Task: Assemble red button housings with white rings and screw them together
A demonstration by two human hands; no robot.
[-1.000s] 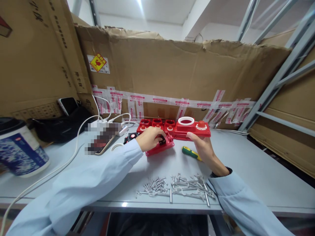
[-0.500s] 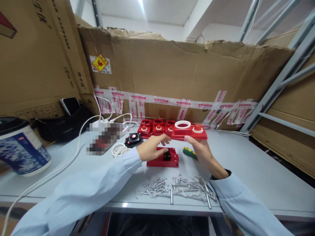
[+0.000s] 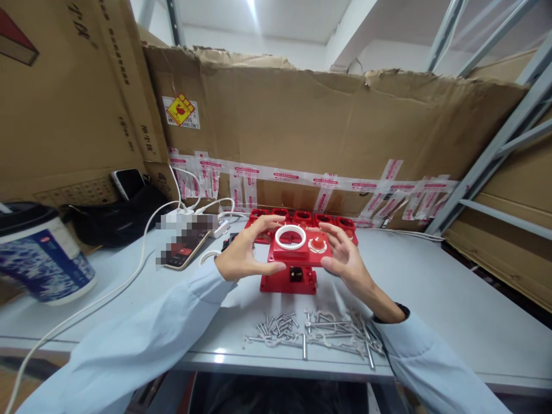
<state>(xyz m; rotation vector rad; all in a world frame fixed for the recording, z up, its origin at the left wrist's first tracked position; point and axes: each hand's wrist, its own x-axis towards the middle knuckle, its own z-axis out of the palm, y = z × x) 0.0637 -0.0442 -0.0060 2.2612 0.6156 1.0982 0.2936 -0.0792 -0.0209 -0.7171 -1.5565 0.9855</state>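
Left hand (image 3: 241, 261) is gripping the left end of the red cover (image 3: 297, 254), fingers curled over the far edge and thumb pressing the near edge. Right hand (image 3: 345, 259) is clamping the right end the same way, fingers spread along its side. The cover is hovering level between the two hands, just above the red base (image 3: 287, 283), which is lying flat on the grey table (image 3: 431, 287). Whether cover and base are touching cannot be told.

The cover is carrying a white ring (image 3: 276, 237) on its left and a red button (image 3: 319, 244) on its right (both facing up).

A row of red housings (image 3: 323, 220) is sitting just beyond the hands, against the cardboard wall (image 3: 323, 132). Loose screws (image 3: 314, 333) are lying in a heap near the table's front edge. A phone (image 3: 186, 253) is lying to the left, and a blue-and-white tub (image 3: 43, 259) is standing at far left.
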